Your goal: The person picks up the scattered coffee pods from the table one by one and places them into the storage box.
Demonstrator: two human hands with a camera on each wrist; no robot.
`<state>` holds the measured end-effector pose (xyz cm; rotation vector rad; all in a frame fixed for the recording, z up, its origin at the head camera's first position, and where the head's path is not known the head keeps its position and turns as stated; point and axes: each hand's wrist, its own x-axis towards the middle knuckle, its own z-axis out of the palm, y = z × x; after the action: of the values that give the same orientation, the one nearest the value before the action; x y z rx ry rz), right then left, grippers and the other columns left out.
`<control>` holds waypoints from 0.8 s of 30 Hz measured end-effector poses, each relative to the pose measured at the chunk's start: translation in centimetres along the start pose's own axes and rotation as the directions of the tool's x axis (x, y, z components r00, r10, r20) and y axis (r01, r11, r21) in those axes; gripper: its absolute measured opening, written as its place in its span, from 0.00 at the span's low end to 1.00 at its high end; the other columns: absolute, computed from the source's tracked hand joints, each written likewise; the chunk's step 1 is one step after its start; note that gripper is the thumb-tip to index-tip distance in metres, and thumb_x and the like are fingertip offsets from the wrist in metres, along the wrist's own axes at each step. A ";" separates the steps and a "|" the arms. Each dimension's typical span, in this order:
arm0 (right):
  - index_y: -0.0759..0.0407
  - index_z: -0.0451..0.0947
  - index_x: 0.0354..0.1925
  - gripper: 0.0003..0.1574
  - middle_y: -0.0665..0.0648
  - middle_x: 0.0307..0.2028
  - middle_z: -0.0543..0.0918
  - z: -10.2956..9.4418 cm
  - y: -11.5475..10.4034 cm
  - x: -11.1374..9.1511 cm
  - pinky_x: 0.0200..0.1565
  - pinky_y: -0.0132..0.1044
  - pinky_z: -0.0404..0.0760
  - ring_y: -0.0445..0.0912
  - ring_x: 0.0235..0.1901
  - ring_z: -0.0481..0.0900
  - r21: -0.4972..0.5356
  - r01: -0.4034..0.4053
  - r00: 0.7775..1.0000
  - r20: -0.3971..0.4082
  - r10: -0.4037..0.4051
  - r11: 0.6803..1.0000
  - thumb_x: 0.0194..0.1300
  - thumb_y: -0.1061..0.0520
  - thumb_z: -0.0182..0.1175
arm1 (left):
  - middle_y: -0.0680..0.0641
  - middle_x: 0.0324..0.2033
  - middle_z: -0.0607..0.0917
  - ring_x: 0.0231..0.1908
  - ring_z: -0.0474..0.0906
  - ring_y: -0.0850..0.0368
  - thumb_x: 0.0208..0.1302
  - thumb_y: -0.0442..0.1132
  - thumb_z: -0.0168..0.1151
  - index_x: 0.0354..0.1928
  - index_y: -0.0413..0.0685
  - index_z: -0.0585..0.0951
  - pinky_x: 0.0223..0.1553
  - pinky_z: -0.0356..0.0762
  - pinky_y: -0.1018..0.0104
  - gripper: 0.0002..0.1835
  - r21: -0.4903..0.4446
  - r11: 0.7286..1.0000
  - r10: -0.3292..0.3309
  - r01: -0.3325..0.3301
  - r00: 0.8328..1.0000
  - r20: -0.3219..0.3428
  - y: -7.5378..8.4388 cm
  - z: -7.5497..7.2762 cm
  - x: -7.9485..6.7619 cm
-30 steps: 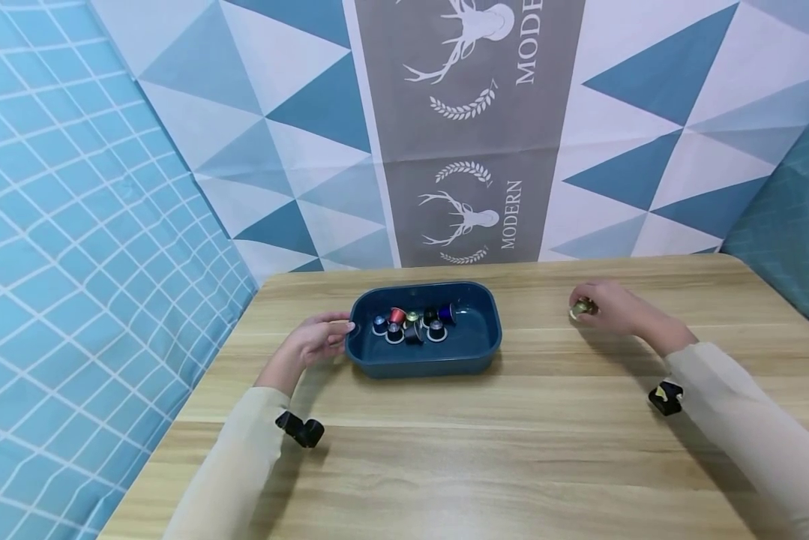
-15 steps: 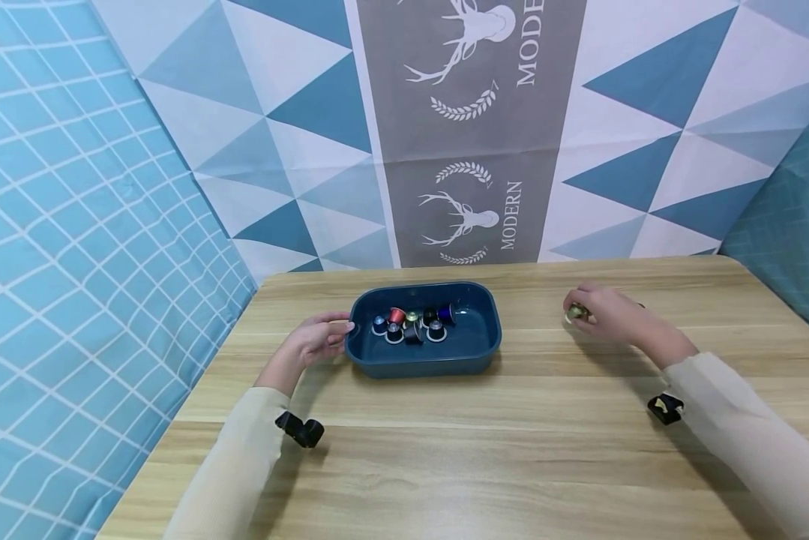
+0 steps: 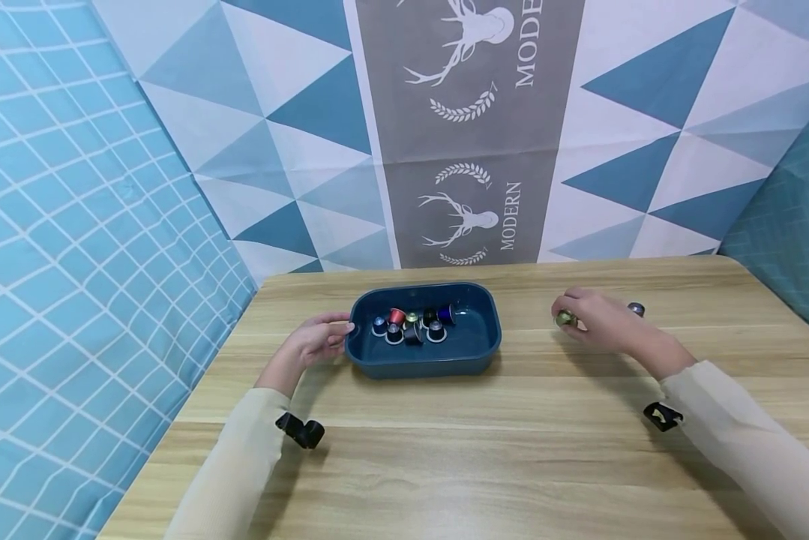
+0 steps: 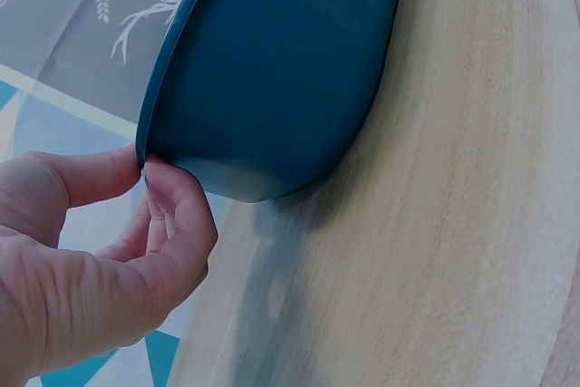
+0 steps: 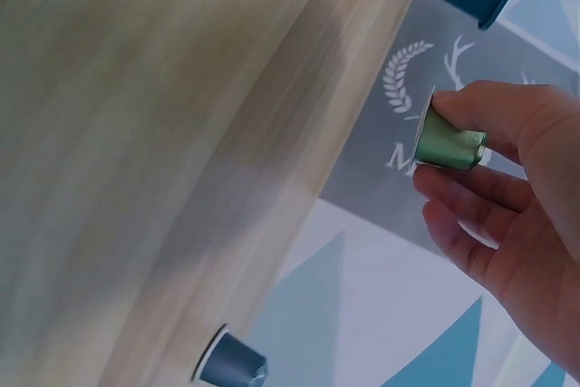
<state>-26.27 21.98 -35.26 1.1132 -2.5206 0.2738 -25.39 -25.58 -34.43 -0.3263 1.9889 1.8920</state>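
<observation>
My left hand (image 3: 319,339) pinches the left rim of a dark blue tray (image 3: 417,367) between thumb and fingers, as the left wrist view shows up close. Inside the tray lie several coffee capsules, among them a red one (image 3: 397,316) and a blue one (image 3: 447,313). To the right of the tray, my right hand (image 3: 600,319) holds a green coffee capsule (image 5: 449,142) between thumb and fingers, lifted off the table. A dark blue-grey coffee capsule (image 3: 636,308) stands on the table just beyond the right wrist.
The wooden table (image 3: 444,465) reaches to a patterned cloth backdrop (image 3: 471,150). A blue checked cloth (image 3: 94,225) hangs along the left side. Each sleeve carries a small black wrist camera (image 3: 301,430).
My right hand has lifted the green capsule and moved left toward the tray, uncovering the dark capsule behind the wrist. The left hand and tray stay still.
</observation>
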 end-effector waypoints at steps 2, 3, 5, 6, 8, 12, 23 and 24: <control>0.59 0.79 0.35 0.13 0.51 0.30 0.79 -0.2 -0.4 0.1 0.31 0.34 0.78 0.40 0.29 0.77 -0.009 -0.002 1.000 0.011 0.003 1.000 0.49 0.68 0.70 | 0.57 0.30 0.80 0.30 0.76 0.68 0.70 0.35 0.54 0.70 0.41 0.60 0.32 0.76 0.75 0.29 0.010 1.000 0.003 -0.003 1.000 0.002 0.0 0.0 -0.1; 0.59 0.79 0.35 0.13 0.52 0.30 0.79 -0.3 -0.6 0.2 0.31 0.35 0.78 0.40 0.30 0.77 -0.011 -0.002 1.000 0.013 0.002 1.000 0.49 0.67 0.70 | 0.57 0.30 0.80 0.30 0.76 0.68 0.70 0.35 0.54 0.71 0.41 0.60 0.32 0.76 0.75 0.30 0.013 1.000 0.005 -0.006 1.000 0.003 0.0 0.0 -0.1; 0.59 0.79 0.35 0.13 0.52 0.30 0.79 -0.5 -1.1 0.4 0.31 0.35 0.79 0.40 0.30 0.77 -0.014 0.001 1.000 0.014 0.000 1.000 0.49 0.67 0.71 | 0.58 0.30 0.80 0.29 0.76 0.68 0.70 0.35 0.54 0.71 0.41 0.60 0.32 0.75 0.75 0.30 0.015 1.000 0.009 -0.009 1.000 0.005 0.0 0.0 -0.1; 0.59 0.79 0.35 0.13 0.52 0.30 0.79 -0.6 -1.3 0.4 0.32 0.36 0.79 0.41 0.30 0.77 -0.016 0.005 1.000 0.009 -0.005 1.000 0.49 0.67 0.71 | 0.58 0.30 0.80 0.30 0.76 0.68 0.70 0.35 0.54 0.71 0.41 0.59 0.32 0.75 0.75 0.30 0.017 1.000 0.011 -0.011 1.000 0.007 0.0 0.0 -0.1; 0.59 0.80 0.35 0.14 0.52 0.30 0.79 -0.7 -1.7 0.6 0.32 0.36 0.79 0.41 0.30 0.77 -0.021 0.018 1.000 -0.003 -0.018 1.000 0.49 0.67 0.71 | 0.58 0.30 0.80 0.29 0.76 0.68 0.70 0.35 0.54 0.71 0.40 0.59 0.32 0.75 0.75 0.30 0.023 1.000 0.012 -0.012 1.000 0.009 0.0 0.0 -0.1; 0.58 0.80 0.35 0.14 0.51 0.30 0.79 -0.9 -2.6 0.9 0.32 0.35 0.79 0.40 0.30 0.77 -0.028 0.044 0.999 -0.015 -0.044 0.999 0.48 0.66 0.72 | 0.58 0.30 0.80 0.30 0.76 0.68 0.70 0.35 0.54 0.70 0.40 0.59 0.32 0.76 0.75 0.29 0.023 1.000 0.011 -0.011 1.000 0.010 -0.2 -0.1 -0.1; 0.56 0.80 0.36 0.15 0.50 0.31 0.78 -2.0 -4.8 1.8 0.34 0.35 0.80 0.40 0.31 0.76 -0.051 0.040 0.999 0.016 -0.039 0.998 0.48 0.64 0.73 | 0.57 0.30 0.80 0.30 0.77 0.68 0.69 0.35 0.55 0.71 0.42 0.60 0.32 0.76 0.75 0.30 0.015 1.000 0.007 -0.007 1.000 -0.006 -0.2 0.0 -0.1; 0.56 0.80 0.36 0.15 0.50 0.31 0.78 -2.1 -5.0 1.9 0.34 0.35 0.80 0.40 0.31 0.77 -0.048 0.045 0.999 0.018 -0.044 0.998 0.49 0.64 0.73 | 0.57 0.31 0.81 0.30 0.77 0.67 0.69 0.35 0.55 0.71 0.42 0.60 0.32 0.76 0.75 0.30 0.012 1.000 0.006 -0.006 1.000 -0.008 -0.2 0.0 -0.1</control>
<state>-23.17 18.03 -32.42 1.1556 -2.5003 0.1914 -25.21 -25.56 -34.53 -0.3257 2.0079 1.8840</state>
